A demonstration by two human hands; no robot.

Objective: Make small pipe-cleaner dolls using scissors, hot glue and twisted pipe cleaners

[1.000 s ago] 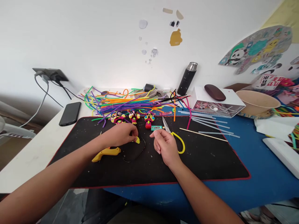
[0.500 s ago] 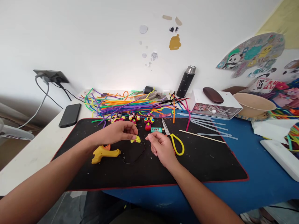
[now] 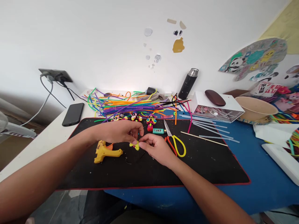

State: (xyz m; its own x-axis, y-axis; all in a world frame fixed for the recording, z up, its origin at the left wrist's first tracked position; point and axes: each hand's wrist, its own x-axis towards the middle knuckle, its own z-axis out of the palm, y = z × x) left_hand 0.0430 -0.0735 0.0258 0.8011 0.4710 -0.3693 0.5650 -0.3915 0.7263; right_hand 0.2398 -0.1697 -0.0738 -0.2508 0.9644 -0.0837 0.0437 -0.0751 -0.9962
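In the head view, the left hand [image 3: 125, 132] pinches the small yellow piece [image 3: 135, 146], glue gun [image 3: 106, 153] at its 9 o'clock; the right hand [image 3: 158, 150] narrows at its 3 o'clock, grip undeterminable; a slack pinch could drop it onto the mat [image 3: 215, 168].

The left hand [image 3: 118, 130] pinches a small, bumpy yellow piece [image 3: 136, 147], and the right hand [image 3: 161, 150] is right up by it. A yellow plastic glue gun [image 3: 106, 153] (it has an orange trigger [image 3: 109, 146]) lies on the red-edged black mat [image 3: 198, 168].
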